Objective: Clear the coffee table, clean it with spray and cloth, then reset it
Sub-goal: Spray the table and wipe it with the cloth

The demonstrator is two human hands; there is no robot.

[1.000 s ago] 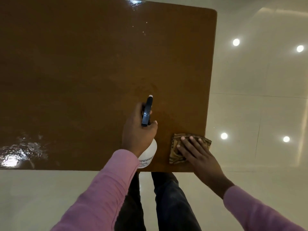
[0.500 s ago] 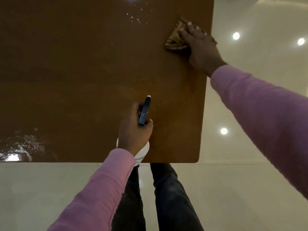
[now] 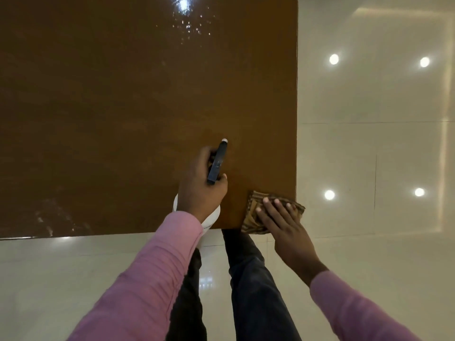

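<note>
Our right hand (image 3: 285,227) presses flat on the cloth (image 3: 249,219) at the bench's (image 3: 123,94) near right corner; our left hand (image 3: 197,185) grips the spray bottle (image 3: 216,163) beside it. We should wipe in overlapping strokes toward the far-edge droplets (image 3: 189,23).

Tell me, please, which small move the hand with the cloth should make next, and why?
Probably slide the cloth forward along the right side of the table, toward its far end. The right hand presses flat on the cloth at the near right corner, where it overhangs the edge, while spray droplets glisten unwiped farther away. The left hand grips the spray bottle.
</note>
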